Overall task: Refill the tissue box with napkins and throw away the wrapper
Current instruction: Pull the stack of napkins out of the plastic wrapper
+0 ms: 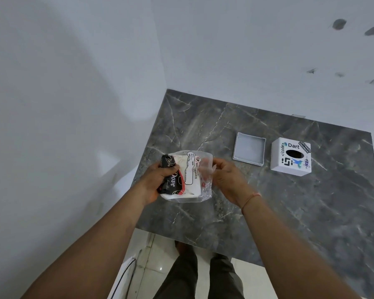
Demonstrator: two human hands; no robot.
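I hold a pack of white napkins (188,175) in a clear plastic wrapper (205,169) with black and red print, above the near left part of the grey marble table (289,212). My left hand (158,182) grips the pack's left end. My right hand (227,180) pinches the loose open end of the wrapper on the right. The white tissue box (290,156), covered in stickers and with a dark oval slot facing up, stands at the table's far right. Its grey lid or base (249,148) lies open side up just left of it.
White walls close in on the left and behind the table. The table's near edge runs just above my legs (203,275) and the pale tiled floor (151,255). A dark cable (125,275) hangs at the lower left.
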